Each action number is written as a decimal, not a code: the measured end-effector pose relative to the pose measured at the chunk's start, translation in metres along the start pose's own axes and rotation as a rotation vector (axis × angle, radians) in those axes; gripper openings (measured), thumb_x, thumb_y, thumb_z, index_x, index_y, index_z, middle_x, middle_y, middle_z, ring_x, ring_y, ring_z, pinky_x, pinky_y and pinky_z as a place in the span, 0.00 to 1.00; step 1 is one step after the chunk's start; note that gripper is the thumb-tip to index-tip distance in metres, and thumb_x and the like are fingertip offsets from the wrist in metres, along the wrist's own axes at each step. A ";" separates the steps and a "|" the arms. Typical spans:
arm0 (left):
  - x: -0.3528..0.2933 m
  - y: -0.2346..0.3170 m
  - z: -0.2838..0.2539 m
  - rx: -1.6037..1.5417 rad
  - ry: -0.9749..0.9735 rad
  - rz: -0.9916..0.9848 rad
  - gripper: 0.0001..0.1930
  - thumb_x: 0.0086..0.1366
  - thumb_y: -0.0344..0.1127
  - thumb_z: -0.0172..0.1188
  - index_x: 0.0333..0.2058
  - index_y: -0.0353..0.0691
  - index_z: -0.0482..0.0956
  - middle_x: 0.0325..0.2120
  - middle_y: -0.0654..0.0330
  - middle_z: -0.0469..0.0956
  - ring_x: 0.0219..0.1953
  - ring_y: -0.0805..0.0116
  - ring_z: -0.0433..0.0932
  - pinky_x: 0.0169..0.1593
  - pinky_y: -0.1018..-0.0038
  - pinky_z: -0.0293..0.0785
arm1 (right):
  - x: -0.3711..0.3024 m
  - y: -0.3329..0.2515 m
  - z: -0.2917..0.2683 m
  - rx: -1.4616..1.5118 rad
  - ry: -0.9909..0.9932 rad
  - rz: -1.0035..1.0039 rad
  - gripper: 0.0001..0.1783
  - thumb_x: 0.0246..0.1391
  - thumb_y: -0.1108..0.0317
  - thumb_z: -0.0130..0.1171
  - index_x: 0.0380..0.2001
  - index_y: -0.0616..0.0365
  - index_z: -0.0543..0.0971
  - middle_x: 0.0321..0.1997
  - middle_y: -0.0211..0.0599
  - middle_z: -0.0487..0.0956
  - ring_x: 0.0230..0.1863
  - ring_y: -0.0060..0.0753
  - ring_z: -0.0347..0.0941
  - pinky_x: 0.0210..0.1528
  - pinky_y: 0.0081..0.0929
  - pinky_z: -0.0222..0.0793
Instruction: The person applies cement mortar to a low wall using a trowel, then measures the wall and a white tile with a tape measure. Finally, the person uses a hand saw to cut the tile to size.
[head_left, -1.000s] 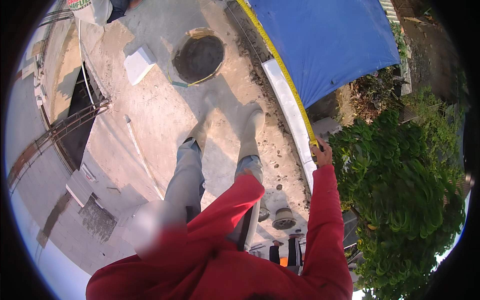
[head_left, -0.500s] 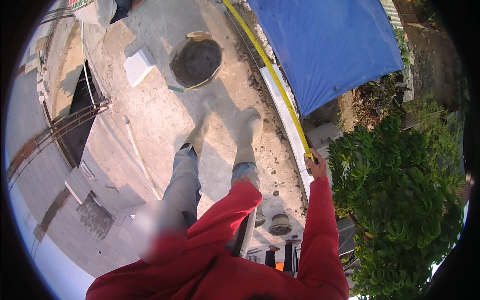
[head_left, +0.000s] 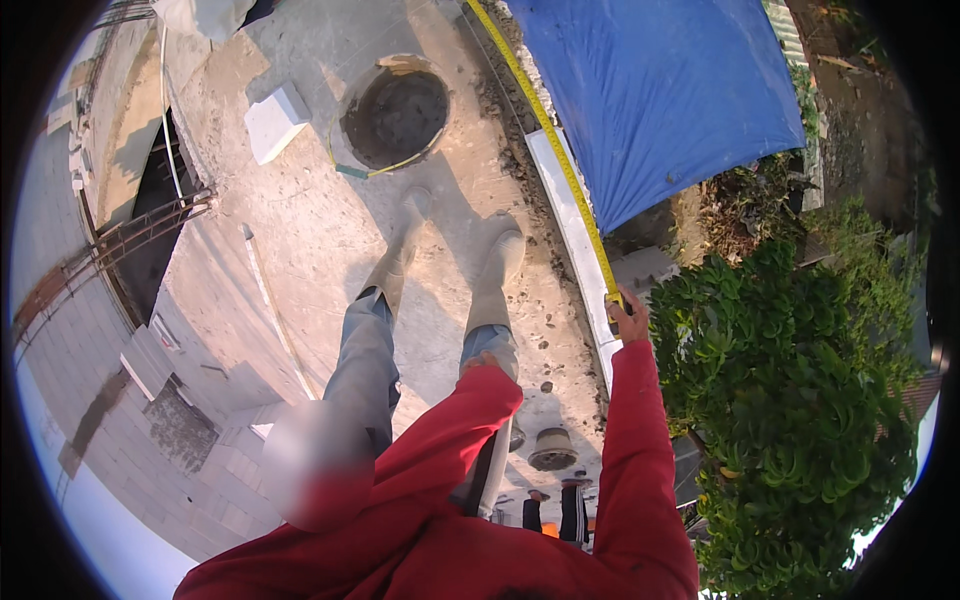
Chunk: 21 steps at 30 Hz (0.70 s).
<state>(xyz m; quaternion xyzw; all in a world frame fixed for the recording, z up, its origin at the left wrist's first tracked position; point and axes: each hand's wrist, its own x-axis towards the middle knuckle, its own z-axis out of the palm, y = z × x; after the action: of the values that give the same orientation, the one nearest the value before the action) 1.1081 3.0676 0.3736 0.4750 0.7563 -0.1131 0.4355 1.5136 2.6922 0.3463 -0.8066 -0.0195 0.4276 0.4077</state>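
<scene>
My right hand is closed around the case of a tape measure at the right edge of the slab. Its yellow blade runs out to the far edge of view, along a row of white blocks. The blade lies on or just over the blocks; which, I cannot tell. My left hand rests at my right knee, over the jeans, with its fingers mostly hidden. I stand bent over in pale, dusty boots.
Ahead stands a bucket of grey mortar beside a loose white block. A blue tarp and a leafy tree border the right. To the left are a pale pole, a dark floor opening and rebar. Another person's legs show behind.
The view has shifted slightly. My right hand and the tape case sit a little further left in the picture, still against the blocks. My left hand stays on the knee.
</scene>
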 end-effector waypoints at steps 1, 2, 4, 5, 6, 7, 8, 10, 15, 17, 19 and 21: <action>0.001 0.000 0.000 -0.003 -0.001 -0.001 0.29 0.72 0.49 0.54 0.58 0.27 0.76 0.49 0.50 0.82 0.51 0.60 0.80 0.55 0.69 0.74 | 0.001 -0.003 0.002 -0.018 0.007 -0.016 0.31 0.48 0.69 0.69 0.57 0.66 0.79 0.50 0.42 0.83 0.48 0.28 0.79 0.53 0.27 0.74; 0.002 0.000 0.001 -0.007 0.000 -0.001 0.29 0.72 0.49 0.54 0.58 0.27 0.76 0.49 0.50 0.82 0.51 0.60 0.80 0.55 0.69 0.74 | 0.003 -0.002 0.003 -0.035 0.016 -0.032 0.31 0.48 0.69 0.69 0.57 0.66 0.79 0.50 0.41 0.83 0.47 0.28 0.79 0.53 0.27 0.74; 0.003 -0.001 0.000 -0.009 -0.004 -0.002 0.29 0.72 0.49 0.54 0.58 0.27 0.76 0.49 0.50 0.82 0.51 0.60 0.80 0.55 0.69 0.74 | 0.005 -0.002 0.004 -0.044 0.021 -0.043 0.30 0.48 0.69 0.69 0.57 0.67 0.79 0.48 0.41 0.84 0.46 0.27 0.79 0.52 0.26 0.74; 0.004 -0.001 0.001 -0.008 -0.002 0.000 0.29 0.72 0.49 0.54 0.58 0.27 0.76 0.49 0.50 0.82 0.51 0.60 0.80 0.55 0.69 0.74 | 0.006 -0.003 0.006 -0.035 0.018 -0.039 0.30 0.48 0.69 0.69 0.57 0.67 0.79 0.48 0.40 0.84 0.46 0.27 0.79 0.52 0.26 0.74; 0.005 0.000 0.001 -0.009 -0.005 0.000 0.29 0.72 0.49 0.55 0.58 0.27 0.76 0.48 0.50 0.82 0.51 0.60 0.80 0.55 0.69 0.74 | 0.007 -0.003 0.007 -0.026 0.016 -0.034 0.30 0.49 0.69 0.69 0.57 0.67 0.79 0.47 0.40 0.84 0.45 0.26 0.79 0.52 0.26 0.74; 0.005 0.000 0.001 -0.011 -0.004 0.000 0.29 0.72 0.49 0.55 0.58 0.27 0.76 0.48 0.50 0.82 0.51 0.60 0.80 0.55 0.69 0.74 | 0.008 -0.004 0.008 -0.036 0.018 -0.049 0.30 0.49 0.68 0.69 0.57 0.67 0.79 0.46 0.39 0.84 0.44 0.26 0.79 0.51 0.26 0.74; 0.007 0.000 0.000 -0.011 -0.005 0.002 0.29 0.72 0.49 0.55 0.58 0.27 0.76 0.48 0.50 0.82 0.51 0.60 0.80 0.55 0.69 0.74 | 0.009 -0.002 0.009 -0.045 0.022 -0.062 0.30 0.49 0.68 0.69 0.57 0.67 0.79 0.45 0.38 0.84 0.44 0.25 0.78 0.50 0.25 0.74; 0.008 0.001 0.000 -0.007 -0.004 0.007 0.28 0.72 0.48 0.55 0.58 0.27 0.76 0.48 0.50 0.82 0.51 0.61 0.80 0.55 0.69 0.74 | 0.010 0.002 0.009 -0.031 0.020 -0.049 0.30 0.49 0.68 0.68 0.57 0.67 0.79 0.43 0.36 0.84 0.42 0.23 0.78 0.48 0.25 0.74; 0.009 -0.006 0.001 -0.017 0.005 0.003 0.28 0.72 0.48 0.55 0.58 0.27 0.77 0.48 0.50 0.82 0.50 0.61 0.79 0.55 0.69 0.74 | 0.011 0.000 0.012 0.038 -0.016 0.005 0.30 0.49 0.68 0.68 0.57 0.67 0.79 0.40 0.33 0.83 0.39 0.21 0.77 0.45 0.23 0.73; 0.014 0.003 0.002 -0.007 -0.005 0.021 0.28 0.72 0.48 0.55 0.58 0.27 0.77 0.48 0.50 0.82 0.50 0.61 0.79 0.55 0.69 0.74 | 0.007 0.004 0.011 0.069 -0.027 0.057 0.29 0.50 0.68 0.67 0.57 0.66 0.80 0.40 0.34 0.83 0.39 0.21 0.77 0.45 0.23 0.74; 0.011 -0.007 0.003 -0.020 0.017 0.013 0.28 0.72 0.48 0.55 0.58 0.27 0.77 0.48 0.50 0.82 0.50 0.61 0.79 0.55 0.69 0.74 | 0.013 0.008 0.013 0.120 -0.068 0.086 0.28 0.51 0.68 0.67 0.57 0.66 0.80 0.40 0.34 0.83 0.39 0.21 0.77 0.46 0.23 0.74; 0.013 -0.007 0.005 -0.027 0.027 0.007 0.28 0.72 0.47 0.55 0.58 0.27 0.77 0.47 0.50 0.82 0.50 0.62 0.79 0.54 0.69 0.74 | 0.016 0.007 0.013 0.099 -0.074 0.103 0.28 0.51 0.68 0.67 0.57 0.65 0.80 0.41 0.34 0.84 0.40 0.21 0.77 0.46 0.24 0.74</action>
<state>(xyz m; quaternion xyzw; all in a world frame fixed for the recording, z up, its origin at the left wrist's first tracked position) 1.1030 3.0688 0.3586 0.4734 0.7617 -0.0949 0.4321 1.5121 2.7023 0.3273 -0.7689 0.0280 0.4780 0.4237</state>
